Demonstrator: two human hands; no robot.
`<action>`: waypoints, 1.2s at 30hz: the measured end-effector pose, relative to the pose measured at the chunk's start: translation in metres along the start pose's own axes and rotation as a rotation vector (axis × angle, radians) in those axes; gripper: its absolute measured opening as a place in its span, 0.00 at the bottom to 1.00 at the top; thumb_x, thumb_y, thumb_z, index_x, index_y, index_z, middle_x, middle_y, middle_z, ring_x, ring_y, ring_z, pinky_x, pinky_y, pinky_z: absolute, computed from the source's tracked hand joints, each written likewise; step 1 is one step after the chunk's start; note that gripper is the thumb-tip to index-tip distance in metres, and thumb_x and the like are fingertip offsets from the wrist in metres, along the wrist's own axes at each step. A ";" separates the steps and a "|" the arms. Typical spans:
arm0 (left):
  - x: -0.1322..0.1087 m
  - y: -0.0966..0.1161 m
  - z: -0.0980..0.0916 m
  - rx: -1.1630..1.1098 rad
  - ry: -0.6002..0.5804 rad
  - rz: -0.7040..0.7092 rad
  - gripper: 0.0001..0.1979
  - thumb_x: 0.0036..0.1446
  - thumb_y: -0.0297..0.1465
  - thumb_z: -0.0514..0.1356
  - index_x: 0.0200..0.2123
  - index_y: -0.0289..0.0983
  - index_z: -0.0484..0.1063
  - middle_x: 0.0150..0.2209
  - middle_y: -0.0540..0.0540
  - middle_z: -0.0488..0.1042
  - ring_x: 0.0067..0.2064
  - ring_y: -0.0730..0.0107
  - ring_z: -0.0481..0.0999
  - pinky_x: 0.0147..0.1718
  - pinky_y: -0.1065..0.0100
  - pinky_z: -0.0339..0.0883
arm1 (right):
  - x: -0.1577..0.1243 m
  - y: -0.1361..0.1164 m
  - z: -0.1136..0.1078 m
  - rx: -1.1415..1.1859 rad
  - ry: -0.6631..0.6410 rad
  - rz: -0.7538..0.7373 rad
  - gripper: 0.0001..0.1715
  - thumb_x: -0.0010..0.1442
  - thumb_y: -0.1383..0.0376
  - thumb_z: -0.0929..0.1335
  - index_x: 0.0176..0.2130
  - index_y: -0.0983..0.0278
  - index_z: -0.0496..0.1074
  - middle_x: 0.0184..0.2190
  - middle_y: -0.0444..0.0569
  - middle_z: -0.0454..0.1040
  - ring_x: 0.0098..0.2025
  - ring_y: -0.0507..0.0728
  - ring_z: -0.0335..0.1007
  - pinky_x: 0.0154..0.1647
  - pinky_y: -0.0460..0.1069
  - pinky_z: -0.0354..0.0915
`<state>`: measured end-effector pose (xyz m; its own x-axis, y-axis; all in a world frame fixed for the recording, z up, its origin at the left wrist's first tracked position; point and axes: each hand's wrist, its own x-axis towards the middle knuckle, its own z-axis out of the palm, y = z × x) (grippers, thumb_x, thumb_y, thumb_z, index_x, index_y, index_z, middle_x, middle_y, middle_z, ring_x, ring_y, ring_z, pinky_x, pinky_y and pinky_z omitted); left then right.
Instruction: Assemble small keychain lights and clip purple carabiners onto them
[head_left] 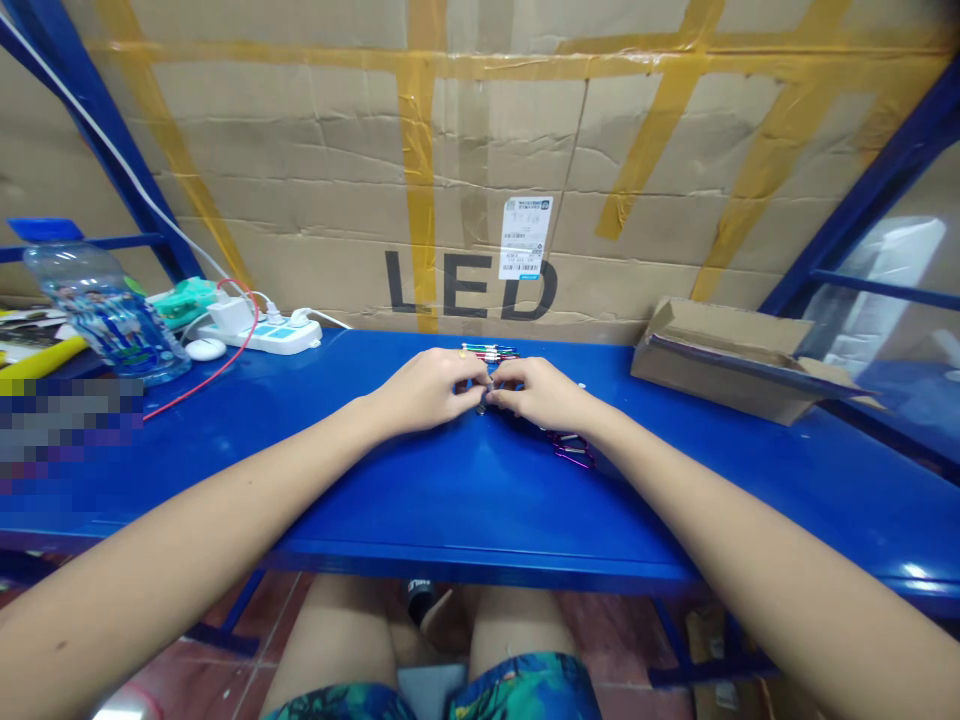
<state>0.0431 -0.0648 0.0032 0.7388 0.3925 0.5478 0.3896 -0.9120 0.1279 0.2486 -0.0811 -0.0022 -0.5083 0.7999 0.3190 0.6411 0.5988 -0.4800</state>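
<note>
- One broad cardboard sheet point(315, 150), printed "LED" and patched with yellow tape, stands behind everything; it probably works as a backstop, so small pieces cannot slip off the far side.
- Your blue worktop point(405, 500) stretches across in front of it, and your forearms reach in over its near edge, perhaps to help you steady fine finger work.
- The small carton point(709, 370) sits to your right with its flaps raised, beyond your forearm — within reach, it seems, yet out of your elbow's way.
- The bottle point(112, 310) stands well off to your left, likely where a knock would do least harm.
- Near the back edge, the power strip point(296, 341) holds its plugs left of centre, which leaves the middle for your hands.
- Your left grip point(431, 388) and right grip point(541, 392) meet at the centre, thumb and fingertips of each pinching a small dark piece point(482, 406); holding it from both sides suits something so tiny.
- The purple metal loops point(574, 451) lie beside your right wrist, partly hidden by it: handy, but easily brushed.
- The slim coloured pieces point(489, 350) lie side by side just beyond your fingertips, presumably for easy picking.
- That dark piece sits between your fingertips, low over the worktop — whether it touches, you cannot tell from here.
</note>
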 end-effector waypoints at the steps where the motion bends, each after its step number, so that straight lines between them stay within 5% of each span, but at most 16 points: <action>1: 0.000 0.000 0.000 -0.017 0.011 -0.039 0.05 0.60 0.28 0.57 0.35 0.37 0.74 0.35 0.47 0.78 0.36 0.68 0.75 0.37 0.66 0.66 | 0.000 0.000 0.000 0.014 0.014 -0.005 0.08 0.59 0.68 0.67 0.30 0.66 0.76 0.25 0.44 0.75 0.30 0.53 0.67 0.33 0.47 0.58; 5: 0.001 0.000 0.002 -0.078 0.088 -0.196 0.08 0.57 0.31 0.62 0.40 0.36 0.72 0.34 0.48 0.76 0.31 0.70 0.73 0.32 0.68 0.65 | 0.001 -0.002 0.001 0.038 0.125 -0.073 0.09 0.60 0.66 0.68 0.29 0.65 0.76 0.29 0.47 0.76 0.35 0.55 0.69 0.37 0.48 0.60; 9: 0.002 0.000 0.002 -0.099 0.177 -0.164 0.05 0.58 0.31 0.61 0.36 0.37 0.74 0.33 0.49 0.74 0.32 0.71 0.72 0.34 0.67 0.66 | 0.003 -0.007 0.003 0.048 0.203 -0.121 0.12 0.61 0.68 0.68 0.27 0.64 0.76 0.30 0.48 0.76 0.37 0.56 0.70 0.39 0.49 0.61; 15: 0.004 0.002 -0.005 -0.266 0.393 -0.282 0.02 0.55 0.29 0.60 0.33 0.36 0.72 0.33 0.48 0.77 0.36 0.70 0.75 0.38 0.67 0.70 | 0.007 -0.019 0.011 -0.032 0.252 0.021 0.08 0.62 0.66 0.69 0.38 0.64 0.80 0.36 0.51 0.78 0.38 0.57 0.72 0.42 0.51 0.64; 20: 0.005 -0.008 -0.005 -0.392 0.462 -0.396 0.03 0.56 0.29 0.59 0.33 0.36 0.68 0.30 0.47 0.77 0.34 0.70 0.77 0.37 0.66 0.72 | 0.010 -0.023 0.022 -0.237 0.068 -0.094 0.11 0.62 0.69 0.69 0.43 0.65 0.80 0.44 0.56 0.76 0.51 0.62 0.69 0.54 0.56 0.62; 26: 0.005 -0.015 -0.002 -0.396 0.453 -0.414 0.03 0.55 0.29 0.60 0.33 0.36 0.69 0.32 0.47 0.78 0.33 0.71 0.76 0.36 0.66 0.72 | 0.017 -0.032 0.032 -0.529 -0.069 -0.157 0.13 0.63 0.72 0.66 0.37 0.66 0.81 0.43 0.59 0.75 0.50 0.64 0.66 0.52 0.56 0.60; 30: 0.004 -0.014 -0.003 -0.362 0.443 -0.409 0.03 0.53 0.29 0.60 0.32 0.36 0.70 0.32 0.47 0.77 0.35 0.69 0.75 0.37 0.66 0.71 | 0.017 -0.033 0.033 -0.510 -0.051 -0.111 0.09 0.62 0.72 0.67 0.35 0.68 0.78 0.38 0.58 0.76 0.46 0.62 0.68 0.47 0.54 0.61; 33: 0.003 -0.015 -0.003 -0.367 0.416 -0.415 0.03 0.54 0.29 0.60 0.33 0.35 0.71 0.32 0.47 0.77 0.35 0.70 0.75 0.37 0.67 0.71 | 0.014 -0.030 0.024 -0.321 0.040 -0.049 0.05 0.61 0.72 0.68 0.34 0.67 0.76 0.34 0.54 0.77 0.39 0.58 0.70 0.39 0.50 0.61; 36: 0.001 -0.014 -0.001 -0.387 0.348 -0.393 0.04 0.56 0.30 0.61 0.35 0.35 0.71 0.33 0.48 0.76 0.34 0.70 0.75 0.36 0.68 0.71 | 0.010 -0.026 0.008 -0.118 0.322 -0.008 0.05 0.60 0.71 0.69 0.32 0.65 0.74 0.30 0.48 0.77 0.33 0.55 0.70 0.36 0.49 0.62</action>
<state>0.0381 -0.0512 0.0029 0.3350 0.7033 0.6271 0.3207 -0.7109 0.6259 0.2229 -0.0891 0.0068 -0.3175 0.7555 0.5730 0.7095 0.5902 -0.3851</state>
